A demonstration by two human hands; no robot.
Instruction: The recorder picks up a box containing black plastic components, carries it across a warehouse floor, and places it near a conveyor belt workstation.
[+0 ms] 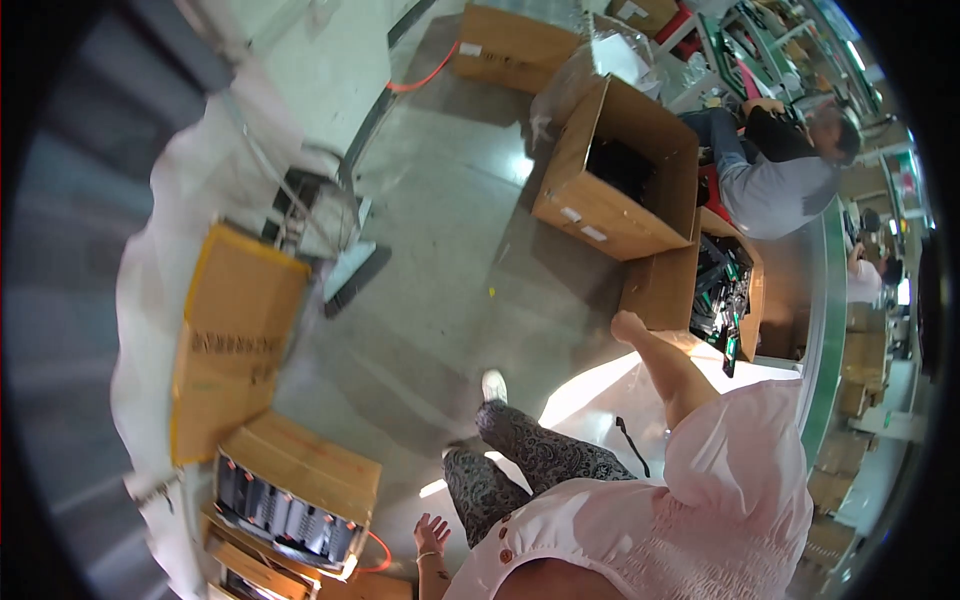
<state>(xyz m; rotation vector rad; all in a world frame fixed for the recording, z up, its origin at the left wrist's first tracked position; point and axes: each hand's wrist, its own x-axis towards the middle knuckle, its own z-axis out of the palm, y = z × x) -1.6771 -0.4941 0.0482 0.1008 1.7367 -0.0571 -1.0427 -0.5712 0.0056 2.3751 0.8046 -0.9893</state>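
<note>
Neither hand holds anything. Left hand (432, 533) at 6 o'clock is open, fingers spread, hanging free beside the patterned trouser leg (520, 458). Right hand (627, 325) is out at about 3 o'clock, resting on or just at the near edge of an open cardboard box (660, 290); its fingers are turned away, so I cannot tell how far they are closed. That box holds a jumble of dark and green parts (722, 290), with nothing lifted out yet as far as I can see. A second, bigger open box (612, 175) sits at 1 o'clock with dark contents. At 8 o'clock, a box of dark upright units (285, 505) sits near the left hand, untouched. Judgement: early stage, reach under way, no pick made. A seated person (785, 165) works at 2 o'clock.
</note>
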